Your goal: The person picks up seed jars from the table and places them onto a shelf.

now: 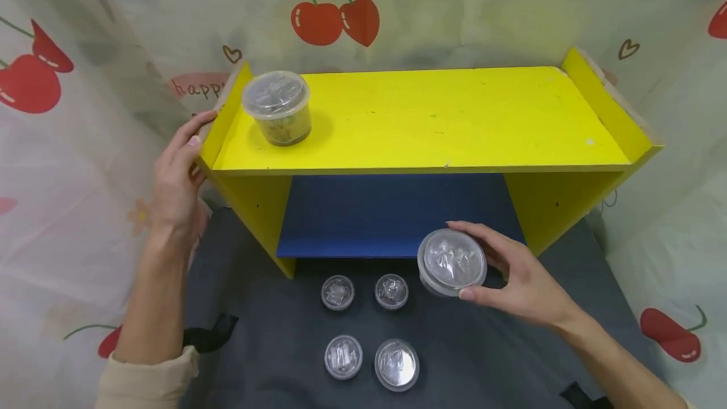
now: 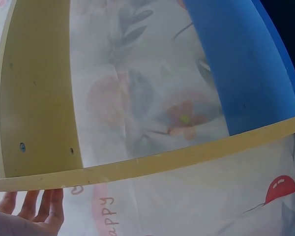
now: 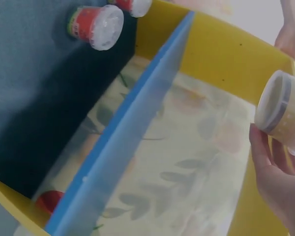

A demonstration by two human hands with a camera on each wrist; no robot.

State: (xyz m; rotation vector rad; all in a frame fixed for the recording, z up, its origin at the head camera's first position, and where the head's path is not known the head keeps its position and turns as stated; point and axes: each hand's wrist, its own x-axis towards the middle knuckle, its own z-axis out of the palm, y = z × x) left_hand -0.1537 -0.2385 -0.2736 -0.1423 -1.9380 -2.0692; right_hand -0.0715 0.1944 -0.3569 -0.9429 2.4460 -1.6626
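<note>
My right hand point(image 1: 519, 276) holds a clear lidded plastic tub point(image 1: 452, 262) between thumb and fingers, in front of the lower shelf. In the right wrist view, the tub point(image 3: 287, 110) appears pale and tilted in the fingers. My left hand point(image 1: 178, 166) rests against the outer side of the left panel of a yellow shelf unit point(image 1: 443, 118). Its fingers point(image 2: 53, 209) touch that panel in the left wrist view. Another lidded tub point(image 1: 278, 109), with greenish-brown contents, stands upright at the left end of the yellow top.
Several small lidded cups point(image 1: 396, 365) stand on the dark cloth point(image 1: 272, 346) before the unit. One cup point(image 3: 96, 25) shows a red label. A blue lower shelf point(image 1: 392, 213) spans the side panels. Cherry-printed curtain point(image 1: 443, 11) surrounds the unit. A black strap point(image 1: 212, 335) lies by the left forearm.
</note>
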